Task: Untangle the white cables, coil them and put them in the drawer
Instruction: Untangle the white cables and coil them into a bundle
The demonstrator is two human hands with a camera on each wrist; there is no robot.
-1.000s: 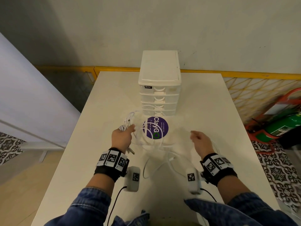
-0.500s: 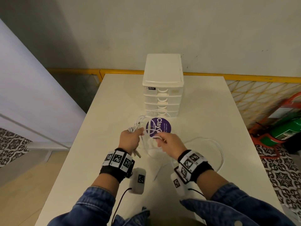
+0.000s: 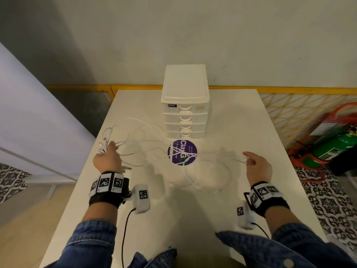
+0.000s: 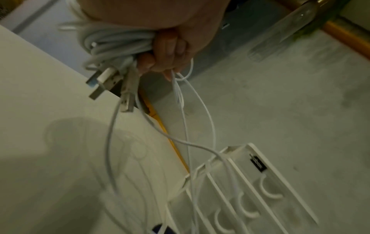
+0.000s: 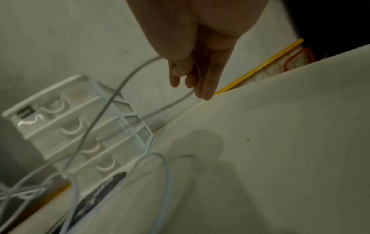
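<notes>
Cables point(image 3: 146, 151): L hand point(image 3: 108, 161) grip holds bundle nr table point(image 3: 241, 117) edge; R hand point(image 3: 258, 167) pinches strand, mid-table.

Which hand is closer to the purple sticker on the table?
Left, though only slightly. The left hand, gripping bunched white cables, is left of the purple sticker; the right hand is farther off on its right.

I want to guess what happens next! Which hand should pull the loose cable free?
Probably the right hand. It pinches a single white cable and is out wide, while the left hand grips the cable bundle, anchoring it.
</notes>
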